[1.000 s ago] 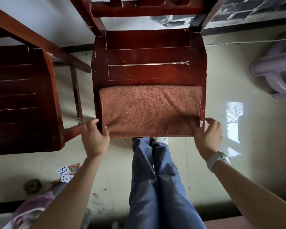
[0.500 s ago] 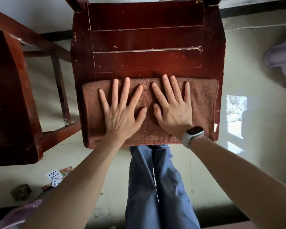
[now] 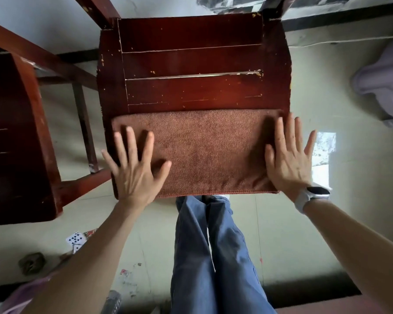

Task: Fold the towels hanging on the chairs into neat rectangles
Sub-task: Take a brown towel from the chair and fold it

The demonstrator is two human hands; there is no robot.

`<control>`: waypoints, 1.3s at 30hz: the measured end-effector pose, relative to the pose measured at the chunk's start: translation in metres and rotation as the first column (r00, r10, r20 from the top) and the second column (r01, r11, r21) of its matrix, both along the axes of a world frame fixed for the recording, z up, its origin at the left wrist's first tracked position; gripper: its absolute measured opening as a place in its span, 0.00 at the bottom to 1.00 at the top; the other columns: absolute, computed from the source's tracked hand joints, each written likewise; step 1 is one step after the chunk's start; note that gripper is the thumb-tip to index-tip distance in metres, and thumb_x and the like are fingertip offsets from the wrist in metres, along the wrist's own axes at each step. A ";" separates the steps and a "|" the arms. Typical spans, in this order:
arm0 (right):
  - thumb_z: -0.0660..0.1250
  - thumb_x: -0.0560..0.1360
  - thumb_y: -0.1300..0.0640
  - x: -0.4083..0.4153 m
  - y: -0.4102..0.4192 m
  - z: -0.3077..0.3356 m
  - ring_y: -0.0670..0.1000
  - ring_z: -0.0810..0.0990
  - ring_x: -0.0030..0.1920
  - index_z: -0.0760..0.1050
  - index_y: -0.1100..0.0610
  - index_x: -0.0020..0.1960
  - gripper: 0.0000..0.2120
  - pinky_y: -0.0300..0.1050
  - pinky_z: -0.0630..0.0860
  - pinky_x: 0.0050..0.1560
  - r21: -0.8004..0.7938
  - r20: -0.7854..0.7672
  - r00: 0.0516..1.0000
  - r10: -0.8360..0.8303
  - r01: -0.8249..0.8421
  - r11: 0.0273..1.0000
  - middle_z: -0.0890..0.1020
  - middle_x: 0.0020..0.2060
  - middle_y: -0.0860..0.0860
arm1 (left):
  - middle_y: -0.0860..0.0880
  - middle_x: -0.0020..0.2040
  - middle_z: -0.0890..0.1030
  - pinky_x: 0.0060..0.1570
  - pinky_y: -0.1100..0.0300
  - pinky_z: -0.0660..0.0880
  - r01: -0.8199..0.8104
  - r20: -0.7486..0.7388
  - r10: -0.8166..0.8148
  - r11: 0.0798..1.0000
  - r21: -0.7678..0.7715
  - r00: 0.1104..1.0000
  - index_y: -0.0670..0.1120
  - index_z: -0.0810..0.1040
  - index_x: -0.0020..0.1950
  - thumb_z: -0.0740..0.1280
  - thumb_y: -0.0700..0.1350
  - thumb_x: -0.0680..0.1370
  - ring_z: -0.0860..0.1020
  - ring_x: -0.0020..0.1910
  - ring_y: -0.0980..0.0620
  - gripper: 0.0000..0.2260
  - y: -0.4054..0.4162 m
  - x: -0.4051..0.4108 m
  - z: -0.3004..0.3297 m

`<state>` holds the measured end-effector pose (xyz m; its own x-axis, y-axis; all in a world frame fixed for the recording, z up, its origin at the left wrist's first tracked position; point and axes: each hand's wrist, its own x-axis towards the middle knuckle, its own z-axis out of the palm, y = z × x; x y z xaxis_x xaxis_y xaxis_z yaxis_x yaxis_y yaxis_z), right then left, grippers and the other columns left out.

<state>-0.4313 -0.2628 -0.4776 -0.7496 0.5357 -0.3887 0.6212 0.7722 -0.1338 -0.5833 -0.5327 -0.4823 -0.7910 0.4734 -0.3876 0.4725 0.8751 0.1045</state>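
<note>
On the front part of the red wooden chair seat (image 3: 191, 64), the brown towel (image 3: 209, 152) lay folded into a wide rectangle, its near edge flush with the seat's front lip. The left hand (image 3: 134, 175) and right hand (image 3: 288, 162) lay flat at its two ends, fingers (image 3: 128, 143) straight and spread, gripping nothing; the right one partly overhung the seat's side. The likely trouble was an outward or forward push dragging the layers askew, or tipping the towel over the lip onto the floor (image 3: 327, 223).
</note>
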 end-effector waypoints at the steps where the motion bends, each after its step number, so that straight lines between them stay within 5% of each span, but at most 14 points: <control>1: 0.45 0.77 0.47 0.009 -0.007 0.002 0.56 0.48 0.75 0.45 0.55 0.75 0.29 0.64 0.42 0.71 -0.006 0.010 0.999 0.042 -0.042 0.999 0.51 0.75 0.57 | 0.40 0.76 0.50 0.67 0.33 0.41 0.052 0.014 -0.052 0.999 0.000 0.999 0.53 0.52 0.75 0.49 0.67 0.73 0.46 0.75 0.38 0.33 -0.005 0.009 0.000; 8: 0.49 0.77 0.48 0.049 -0.023 0.001 0.57 0.58 0.73 0.55 0.55 0.73 0.26 0.65 0.51 0.70 -0.050 0.002 1.000 0.031 -0.030 0.998 0.61 0.73 0.60 | 0.41 0.76 0.53 0.67 0.31 0.48 0.068 0.053 -0.065 0.997 -0.049 0.997 0.53 0.54 0.74 0.52 0.65 0.73 0.49 0.75 0.38 0.33 -0.019 0.028 -0.002; 12: 0.55 0.75 0.53 0.030 -0.017 0.016 0.63 0.74 0.55 0.74 0.60 0.58 0.18 0.57 0.68 0.56 -0.122 -0.216 0.927 -0.306 0.285 0.951 0.78 0.55 0.60 | 0.41 0.76 0.55 0.68 0.33 0.46 0.091 0.019 -0.091 0.996 -0.007 0.996 0.51 0.56 0.74 0.53 0.60 0.74 0.50 0.75 0.40 0.30 -0.007 0.029 0.011; 16: 0.63 0.75 0.57 0.006 -0.016 0.015 0.63 0.74 0.55 0.74 0.63 0.55 0.13 0.55 0.69 0.55 -0.233 -0.017 0.820 -0.573 0.554 0.799 0.78 0.52 0.62 | 0.45 0.75 0.55 0.70 0.37 0.51 0.289 0.043 -0.291 0.956 0.057 0.956 0.49 0.56 0.74 0.52 0.56 0.76 0.51 0.74 0.44 0.27 0.005 0.051 0.016; 21: 0.63 0.73 0.57 -0.013 -0.018 0.010 0.64 0.73 0.57 0.74 0.65 0.54 0.13 0.53 0.70 0.55 -0.226 0.156 0.718 -0.678 0.695 0.683 0.77 0.55 0.64 | 0.44 0.74 0.61 0.69 0.40 0.51 0.362 0.071 -0.360 0.932 -0.021 0.930 0.50 0.57 0.73 0.53 0.58 0.75 0.55 0.73 0.42 0.27 0.001 0.064 0.007; 26: 0.62 0.69 0.57 -0.017 -0.018 0.016 0.63 0.75 0.45 0.72 0.60 0.42 0.06 0.54 0.72 0.49 -0.247 0.208 0.702 -0.681 0.711 0.658 0.78 0.43 0.62 | 0.44 0.74 0.62 0.69 0.39 0.56 0.370 0.100 -0.365 0.928 -0.032 0.926 0.50 0.60 0.72 0.53 0.59 0.74 0.60 0.73 0.41 0.28 0.003 0.061 0.013; 30: 0.67 0.69 0.61 -0.020 -0.019 0.040 0.60 0.77 0.41 0.77 0.66 0.46 0.09 0.47 0.72 0.42 -0.421 0.158 0.633 -0.758 0.737 0.528 0.78 0.38 0.60 | 0.45 0.73 0.64 0.67 0.39 0.57 0.304 0.190 -0.309 0.951 0.056 0.932 0.50 0.66 0.69 0.54 0.57 0.73 0.61 0.72 0.42 0.26 0.007 0.055 0.020; 33: 0.68 0.71 0.61 -0.034 -0.029 0.073 0.55 0.76 0.41 0.76 0.61 0.47 0.06 0.44 0.73 0.41 -0.583 0.111 0.648 -0.754 0.657 0.478 0.78 0.39 0.55 | 0.46 0.69 0.71 0.69 0.52 0.56 -0.068 0.357 -0.062 0.938 0.340 0.932 0.46 0.75 0.62 0.55 0.52 0.76 0.64 0.71 0.46 0.19 0.013 0.046 0.034; 35: 0.69 0.71 0.60 -0.050 -0.047 0.092 0.54 0.76 0.39 0.74 0.55 0.47 0.06 0.44 0.73 0.41 -0.616 0.042 0.730 -0.683 0.557 0.557 0.77 0.37 0.51 | 0.47 0.60 0.78 0.62 0.68 0.64 -0.545 0.573 0.259 0.731 0.410 0.777 0.43 0.77 0.58 0.60 0.44 0.78 0.73 0.64 0.48 0.12 0.017 0.037 0.050; 37: 0.69 0.71 0.60 -0.068 -0.075 0.103 0.53 0.77 0.39 0.74 0.55 0.49 0.08 0.46 0.75 0.44 -0.654 -0.008 0.819 -0.574 0.430 0.623 0.79 0.39 0.51 | 0.46 0.56 0.78 0.58 0.65 0.69 -0.934 0.855 0.416 0.304 0.189 0.308 0.44 0.75 0.58 0.59 0.42 0.79 0.76 0.58 0.47 0.10 0.017 0.024 0.065; 39: 0.68 0.72 0.61 -0.090 -0.109 0.104 0.50 0.77 0.40 0.75 0.58 0.55 0.13 0.40 0.75 0.45 -0.729 -0.017 0.877 -0.480 0.318 0.607 0.78 0.40 0.51 | 0.44 0.56 0.77 0.58 0.54 0.71 -0.996 0.960 0.265 -0.045 -0.082 -0.091 0.45 0.73 0.57 0.55 0.47 0.81 0.77 0.53 0.48 0.11 0.007 0.015 0.073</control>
